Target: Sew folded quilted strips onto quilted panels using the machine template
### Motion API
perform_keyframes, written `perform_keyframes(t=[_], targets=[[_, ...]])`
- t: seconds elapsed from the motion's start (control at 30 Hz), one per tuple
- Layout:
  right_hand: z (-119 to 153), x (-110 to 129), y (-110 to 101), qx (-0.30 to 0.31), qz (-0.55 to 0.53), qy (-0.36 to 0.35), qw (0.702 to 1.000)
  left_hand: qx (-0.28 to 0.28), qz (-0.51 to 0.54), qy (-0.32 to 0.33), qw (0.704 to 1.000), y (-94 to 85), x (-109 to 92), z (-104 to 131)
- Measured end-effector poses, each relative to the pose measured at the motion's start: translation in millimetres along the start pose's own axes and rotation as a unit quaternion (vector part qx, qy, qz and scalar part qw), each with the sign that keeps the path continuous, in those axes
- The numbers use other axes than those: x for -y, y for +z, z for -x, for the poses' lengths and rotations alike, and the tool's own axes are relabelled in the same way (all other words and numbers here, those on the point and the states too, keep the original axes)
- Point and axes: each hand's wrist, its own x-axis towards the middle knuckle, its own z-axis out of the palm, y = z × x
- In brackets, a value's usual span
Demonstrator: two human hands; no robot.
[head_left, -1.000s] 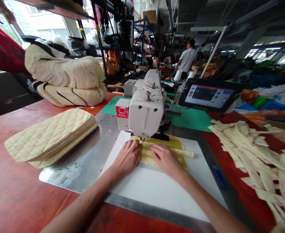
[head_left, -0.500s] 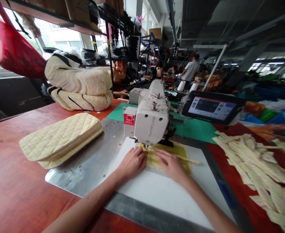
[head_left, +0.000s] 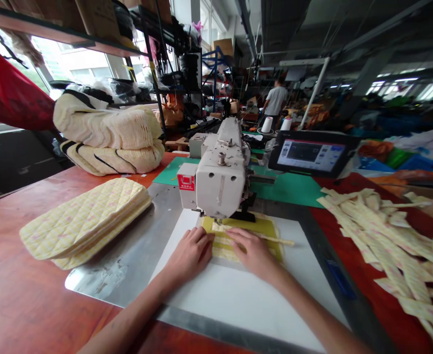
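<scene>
A white sewing machine (head_left: 222, 189) stands over a white sheet, its needle area above a yellow-green template (head_left: 248, 226). A narrow pale yellow fabric strip (head_left: 285, 241) lies across the template, its right end sticking out. My left hand (head_left: 190, 250) rests at the template's left edge, fingers curled and pressed together; what lies under the fingertips is hidden. With fingers stretched out flat, my right hand (head_left: 251, 250) lies over the template and touches the strip just right of the needle. Part of the strip is covered by that hand.
Left of the plate is a stack of quilted yellow pieces (head_left: 87, 216); bundled pale pieces (head_left: 111, 140) sit behind it. Loose fabric strips (head_left: 389, 241) pile at right. A control screen (head_left: 308, 152) stands behind the machine's right side. A person (head_left: 276, 98) stands far back.
My left fingertips have drawn back slightly from the needle, showing more of the template. My right hand stays on the strip. The whole view has shifted a little.
</scene>
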Motion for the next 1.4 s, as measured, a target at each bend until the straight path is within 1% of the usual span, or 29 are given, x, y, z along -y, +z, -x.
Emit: perform_keyframes(t=[0.2, 0.33, 0.43, 0.5, 0.53, 0.57, 0.6, 0.63, 0.67, 0.7, 0.73, 0.77, 0.8, 0.83, 0.9, 1.0, 1.07, 1.13, 1.2, 1.3, 1.37, 1.4], targets=[[9.1, -1.0, -8.7, -0.013, 0.001, 0.002, 1.0, 0.008, 0.016, 0.006, 1.0, 6.1, -12.0, -2.8], [10.5, -1.5, -14.6, -0.011, -0.018, 0.007, 1.0, 0.002, 0.014, 0.008, 1.0, 8.1, -14.7, -4.7], [9.9, 4.7, -17.4, -0.03, -0.062, 0.033, 0.997, -0.004, 0.014, 0.006, 1.0, 7.8, -13.3, -3.8], [8.7, 15.6, -21.0, -0.061, -0.141, 0.078, 0.985, -0.005, 0.015, 0.006, 1.0, 8.0, -12.3, -3.2], [7.9, 23.5, -24.2, -0.083, -0.206, 0.11, 0.969, -0.005, 0.017, 0.005, 1.0, 8.4, -12.1, -3.0], [6.9, 32.9, -28.7, -0.106, -0.288, 0.143, 0.941, -0.004, 0.019, 0.004, 1.0, 9.1, -12.0, -3.0], [5.7, 43.6, -34.5, -0.129, -0.38, 0.172, 0.9, -0.003, 0.021, 0.003, 1.0, 9.9, -12.0, -3.0], [4.5, 55.2, -41.5, -0.15, -0.468, 0.194, 0.849, -0.001, 0.022, 0.002, 1.0, 10.9, -11.9, -3.1], [3.5, 67.3, -49.4, -0.168, -0.544, 0.207, 0.796, 0.0, 0.022, 0.002, 1.0, 11.8, -11.5, -3.2], [2.8, 79.5, -57.9, -0.18, -0.6, 0.211, 0.75, 0.0, 0.02, 0.003, 1.0, 12.5, -10.6, -3.0], [2.6, 91.5, -66.4, -0.186, -0.638, 0.213, 0.716, 0.001, 0.016, 0.005, 1.0, 12.9, -8.8, -2.6], [3.0, 102.8, -74.6, -0.19, -0.66, 0.214, 0.694, 0.001, 0.01, 0.005, 1.0, 12.6, -5.9, -1.6], [4.2, 113.2, -82.0, -0.192, -0.671, 0.217, 0.683, -0.001, 0.003, 0.004, 1.0, 11.6, -1.9, -0.1], [6.0, 122.5, -88.4, -0.194, -0.674, 0.218, 0.678, -0.004, -0.005, 0.001, 1.0, 10.0, 3.3, 2.0], [11.1, 137.1, -98.5, -0.2, -0.671, 0.218, 0.68, -0.013, -0.022, -0.009, 1.0, 4.7, 16.6, 8.1], [20.2, 150.4, -108.5, -0.194, -0.675, 0.201, 0.683, -0.037, -0.05, -0.03, 0.998, -5.5, 39.4, 20.0], [25.8, 156.1, -114.2, -0.18, -0.69, 0.178, 0.678, -0.055, -0.079, -0.052, 0.994, -12.1, 53.2, 28.0], [30.8, 161.4, -119.9, -0.172, -0.711, 0.163, 0.663, -0.069, -0.119, -0.085, 0.987, -17.8, 64.9, 34.9], [35.1, 166.8, -125.3, -0.169, -0.733, 0.158, 0.64, -0.078, -0.161, -0.124, 0.976, -22.5, 74.5, 40.3], [39.6, 173.3, -130.2, -0.16, -0.764, 0.147, 0.608, -0.077, -0.195, -0.162, 0.964, -26.8, 84.3, 45.3], [40.8, 175.7, -130.5, -0.155, -0.772, 0.14, 0.6, -0.069, -0.203, -0.167, 0.962, -27.7, 87.0, 46.6], [40.8, 176.1, -130.0, -0.153, -0.772, 0.138, 0.601, -0.067, -0.207, -0.168, 0.961, -27.7, 87.3, 46.7]])
